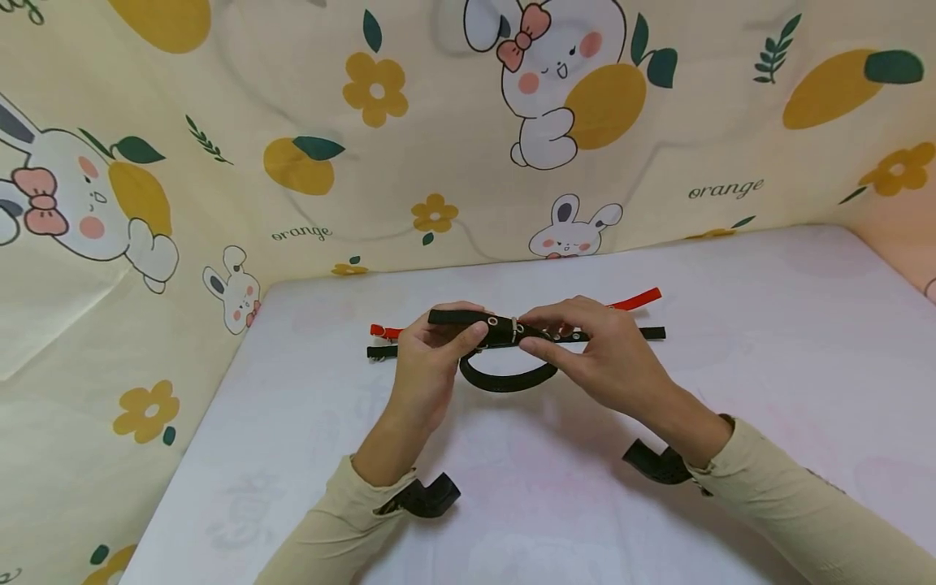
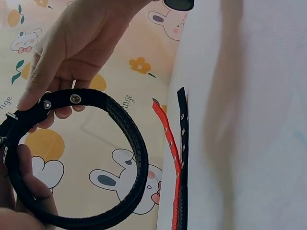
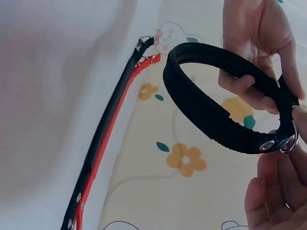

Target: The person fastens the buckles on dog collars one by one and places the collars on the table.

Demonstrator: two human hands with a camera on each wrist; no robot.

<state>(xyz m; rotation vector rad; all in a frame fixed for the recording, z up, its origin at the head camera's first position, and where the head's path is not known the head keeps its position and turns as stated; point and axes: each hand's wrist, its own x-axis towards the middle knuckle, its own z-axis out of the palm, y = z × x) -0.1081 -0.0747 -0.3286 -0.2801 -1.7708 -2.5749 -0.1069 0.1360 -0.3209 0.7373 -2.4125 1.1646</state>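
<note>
Curving into a round loop, the black collar [image 1: 504, 384] is held up over the table [image 1: 512, 479] between the two hands. Its band is matt and ribbed, with stitched edges, silver eyelets and a metal buckle [image 1: 515, 329]. The left hand [image 1: 433, 357] pinches the band just beside the buckle, thumb against fingers; the right hand [image 1: 603, 349] also has its thumb and fingers closed on the band, on the buckle's other side.

From the head, the loop looks flattened, and the red strap [image 2: 176, 160] and black strap [image 2: 184, 155] lying on the table are partly hidden behind the hands. The left wrist view shows the loop's round opening and the straps' eyelets running toward their tips. Only the right wrist view shows plainly a step in the band where a wider layer ends, and a ring [image 3: 295, 138] near the right hand's fingers; there the straps' metal-fitted ends also show.
</note>
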